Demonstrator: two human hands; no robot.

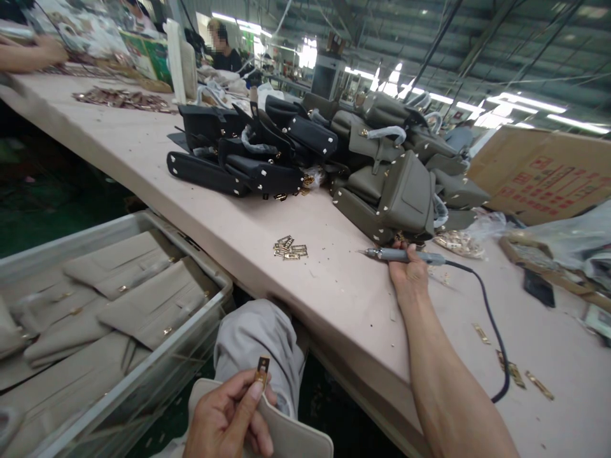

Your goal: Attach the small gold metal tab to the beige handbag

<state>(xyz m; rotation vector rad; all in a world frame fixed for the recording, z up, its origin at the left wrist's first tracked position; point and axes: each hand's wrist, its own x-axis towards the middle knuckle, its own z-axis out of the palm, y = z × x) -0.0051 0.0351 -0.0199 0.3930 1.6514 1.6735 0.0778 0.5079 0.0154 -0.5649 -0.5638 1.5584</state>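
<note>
My left hand (233, 413) is low in the view, over my lap, with thumb and fingers pinched on a small gold metal plate (262, 366) that has a dark end. Beneath that hand lies a beige bag panel (300, 429), partly hidden by it. On the table, my right hand (411, 270) is wrapped round a grey electric screwdriver (398, 255), its tip pointing left and a black cable (487, 305) trailing from its back. Left of the tip is a small pile of gold metal plates (290, 248).
Black handbags (238, 149) and olive handbags (405, 191) are heaped across the table (286, 292). A plastic crate (217, 289) of beige bag pieces stands at left. A cardboard box (544, 172) is at right. Another person's arm (33, 54) reaches in at far left.
</note>
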